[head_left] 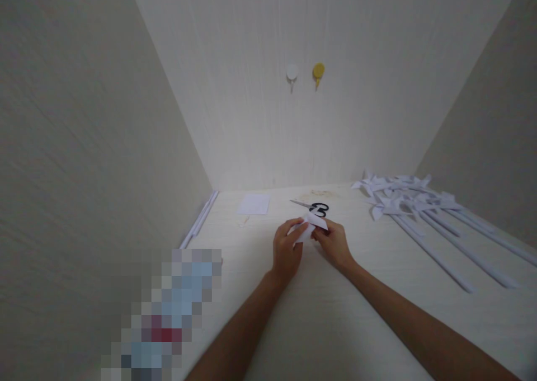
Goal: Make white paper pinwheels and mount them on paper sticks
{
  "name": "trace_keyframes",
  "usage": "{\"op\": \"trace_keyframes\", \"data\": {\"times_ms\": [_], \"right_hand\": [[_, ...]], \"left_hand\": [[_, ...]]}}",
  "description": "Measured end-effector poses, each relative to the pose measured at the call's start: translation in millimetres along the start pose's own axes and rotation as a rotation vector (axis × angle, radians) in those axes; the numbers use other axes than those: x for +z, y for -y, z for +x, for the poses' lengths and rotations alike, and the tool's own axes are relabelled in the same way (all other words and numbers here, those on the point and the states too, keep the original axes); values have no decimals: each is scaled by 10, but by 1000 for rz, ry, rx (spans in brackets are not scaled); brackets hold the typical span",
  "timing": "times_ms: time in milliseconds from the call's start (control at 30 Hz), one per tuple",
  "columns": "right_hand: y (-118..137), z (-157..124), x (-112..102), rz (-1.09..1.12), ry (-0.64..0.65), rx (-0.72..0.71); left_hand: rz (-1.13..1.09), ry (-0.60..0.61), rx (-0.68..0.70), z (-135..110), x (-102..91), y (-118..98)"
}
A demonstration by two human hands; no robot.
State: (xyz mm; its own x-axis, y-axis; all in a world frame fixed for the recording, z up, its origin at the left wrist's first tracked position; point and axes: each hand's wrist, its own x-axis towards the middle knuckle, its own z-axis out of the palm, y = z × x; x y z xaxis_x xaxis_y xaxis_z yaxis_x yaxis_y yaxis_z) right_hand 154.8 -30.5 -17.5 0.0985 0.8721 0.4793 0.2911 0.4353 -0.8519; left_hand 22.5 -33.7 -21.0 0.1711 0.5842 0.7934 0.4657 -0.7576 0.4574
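Between my hands, above the middle of the white table, is a piece of white paper (315, 221) with folded or bent flaps, like the heads of the paper pinwheels at the right. My left hand (287, 248) grips its left side, thumb on top. My right hand (333, 242) pinches its right side, and the fingertips are partly hidden under the paper. Just beyond the paper lie scissors (319, 208) with black handles, blades pointing left. A flat white paper sheet (254, 204) rests farther left on the table.
Several paper pinwheels (386, 206) with rolled paper sticks (432, 252) lie in a pile at the right. Rolled paper tubes (203, 216) lie along the left wall. A white hook (292, 73) and a yellow hook (318, 71) are on the back wall. A blurred-out patch covers the lower left.
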Motion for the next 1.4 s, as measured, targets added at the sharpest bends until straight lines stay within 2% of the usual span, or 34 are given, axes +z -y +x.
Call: {"op": "trace_keyframes", "data": {"times_ms": [267, 700, 1033, 1400], "right_hand": [[-18, 13, 12, 18, 51, 14], [-7, 7, 12, -25, -18, 17], [-33, 3, 26, -11, 48, 18], [-56, 10, 34, -20, 54, -14]], "left_hand": [[-25, -17, -9, -6, 16, 21], [-34, 12, 17, -13, 13, 7], [8, -16, 4, -9, 10, 10], [28, -16, -3, -11, 15, 11]]}}
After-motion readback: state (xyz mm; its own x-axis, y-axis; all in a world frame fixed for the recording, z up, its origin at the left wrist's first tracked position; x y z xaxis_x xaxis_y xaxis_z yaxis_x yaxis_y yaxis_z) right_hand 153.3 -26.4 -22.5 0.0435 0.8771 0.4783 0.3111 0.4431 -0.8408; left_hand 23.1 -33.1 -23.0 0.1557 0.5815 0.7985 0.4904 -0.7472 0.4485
